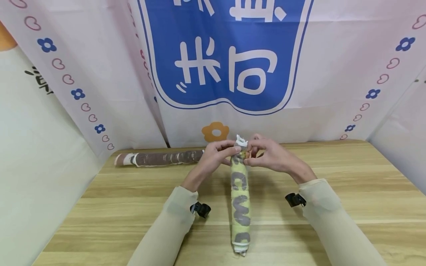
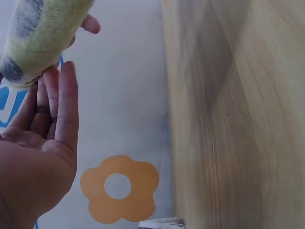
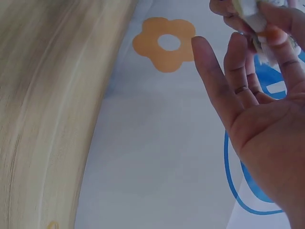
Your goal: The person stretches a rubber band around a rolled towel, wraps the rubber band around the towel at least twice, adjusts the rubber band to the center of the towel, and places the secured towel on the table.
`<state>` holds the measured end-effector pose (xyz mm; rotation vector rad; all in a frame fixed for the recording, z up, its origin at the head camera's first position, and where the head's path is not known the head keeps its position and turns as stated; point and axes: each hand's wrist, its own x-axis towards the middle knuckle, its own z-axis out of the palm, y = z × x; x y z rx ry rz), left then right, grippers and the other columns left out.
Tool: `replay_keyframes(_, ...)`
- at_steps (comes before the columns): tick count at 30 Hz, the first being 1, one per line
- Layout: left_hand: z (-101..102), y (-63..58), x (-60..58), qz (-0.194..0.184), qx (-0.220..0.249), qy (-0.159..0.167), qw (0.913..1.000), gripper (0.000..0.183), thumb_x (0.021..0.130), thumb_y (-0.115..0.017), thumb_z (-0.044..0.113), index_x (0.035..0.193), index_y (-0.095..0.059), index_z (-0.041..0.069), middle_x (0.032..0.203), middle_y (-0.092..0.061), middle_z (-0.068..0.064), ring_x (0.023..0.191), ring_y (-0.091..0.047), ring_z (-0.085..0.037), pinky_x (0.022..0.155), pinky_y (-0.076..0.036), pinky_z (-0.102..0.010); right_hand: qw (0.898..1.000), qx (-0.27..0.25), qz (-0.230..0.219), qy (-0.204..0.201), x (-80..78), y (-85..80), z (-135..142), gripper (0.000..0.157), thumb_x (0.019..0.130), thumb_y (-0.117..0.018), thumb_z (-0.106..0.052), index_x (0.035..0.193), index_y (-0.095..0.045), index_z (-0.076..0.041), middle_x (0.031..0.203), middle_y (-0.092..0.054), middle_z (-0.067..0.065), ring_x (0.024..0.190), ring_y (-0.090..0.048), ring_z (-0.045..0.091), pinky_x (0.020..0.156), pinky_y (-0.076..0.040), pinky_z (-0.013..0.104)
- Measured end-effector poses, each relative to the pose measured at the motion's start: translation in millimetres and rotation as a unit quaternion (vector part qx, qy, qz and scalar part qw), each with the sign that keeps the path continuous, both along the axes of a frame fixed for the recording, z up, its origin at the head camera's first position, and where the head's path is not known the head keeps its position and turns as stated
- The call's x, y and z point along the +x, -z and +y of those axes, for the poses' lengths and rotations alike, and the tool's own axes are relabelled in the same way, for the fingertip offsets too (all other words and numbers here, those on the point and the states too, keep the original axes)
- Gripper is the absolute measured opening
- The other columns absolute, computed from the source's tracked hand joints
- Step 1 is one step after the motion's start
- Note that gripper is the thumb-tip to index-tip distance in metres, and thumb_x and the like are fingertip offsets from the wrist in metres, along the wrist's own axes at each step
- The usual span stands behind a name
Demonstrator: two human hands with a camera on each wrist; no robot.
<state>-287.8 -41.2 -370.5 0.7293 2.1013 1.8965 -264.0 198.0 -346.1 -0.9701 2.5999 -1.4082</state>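
Observation:
A long rolled-up cloth [image 1: 240, 199], yellow with grey markings, points away from me, its far end raised between both hands. My left hand [image 1: 217, 153] holds that far end from the left, the thumb laid on top near the whitish tip. On the other side my right hand [image 1: 271, 153] pinches the same end with thumb and fingers beside a small orange patch. In the left wrist view the yellow roll [image 2: 43, 38] passes over the left fingers. The right wrist view shows the roll's pale end [image 3: 251, 16] at the right fingertips, partly hidden.
A second rolled cloth [image 1: 159, 159], dark brown with a white band, lies along the back left of the wooden table [image 1: 359, 207]. Behind the table hangs a printed sheet [image 1: 313, 122] with a blue sign and flowers.

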Motion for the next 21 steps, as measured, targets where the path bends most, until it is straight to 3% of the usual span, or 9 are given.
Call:
replay_keyframes(3,0,-0.7,-2.6,-0.024,-0.002,-0.005,0.9997,0.029,0.103,-0.070,0.024,0.121,-0.073,0.002,0.114,-0.072,-0.010,0.097,-0.070,-0.021,0.085,-0.062,-0.041,1.000,0.008,-0.002,0.004,0.4,1.3,-2,0.008,0.097,-0.078,-0.013,0.094,-0.071,-0.011,0.107,-0.053,0.008,0.098,-0.058,0.026,0.082,-0.056,0.042)
replay_keyframes(7,3,-2.7,-4.6,-0.058,0.007,-0.037,0.9976,0.019,0.102,-0.071,0.023,0.106,-0.069,0.005,0.107,-0.068,-0.007,0.095,-0.068,-0.019,0.086,-0.062,-0.040,1.000,-0.001,-0.011,0.006,-1.6,3.6,-3,0.007,0.104,-0.068,-0.010,0.101,-0.073,-0.006,0.105,-0.053,0.010,0.092,-0.060,0.026,0.080,-0.056,0.040)
replay_keyframes(13,9,-6.3,-1.6,-0.069,0.033,-0.096,0.9924,0.020,0.098,-0.077,0.016,0.090,-0.061,0.005,0.096,-0.066,-0.007,0.087,-0.068,-0.018,0.079,-0.064,-0.039,0.996,-0.043,-0.079,0.014,-4.3,7.3,-8,0.014,0.109,-0.056,-0.002,0.104,-0.069,0.002,0.105,-0.051,0.016,0.091,-0.063,0.031,0.084,-0.063,0.044)
replay_keyframes(17,10,-5.3,1.8,-0.064,0.029,-0.124,0.9897,0.014,0.095,-0.079,0.009,0.092,-0.067,0.002,0.095,-0.070,-0.008,0.084,-0.069,-0.018,0.074,-0.064,-0.035,0.990,-0.047,-0.124,0.039,-2.6,12.1,-15,0.019,0.108,-0.063,-0.018,0.100,-0.065,-0.002,0.111,-0.054,0.017,0.094,-0.066,0.032,0.087,-0.062,0.053)
replay_keyframes(21,10,-4.8,2.7,-0.070,0.032,-0.147,0.9861,0.012,0.093,-0.081,0.007,0.097,-0.072,0.001,0.096,-0.071,-0.008,0.083,-0.068,-0.018,0.073,-0.063,-0.034,0.993,-0.033,-0.085,0.080,0.3,15.7,-23,0.025,0.099,-0.078,-0.030,0.093,-0.066,-0.009,0.108,-0.056,0.014,0.090,-0.063,0.028,0.080,-0.061,0.048)
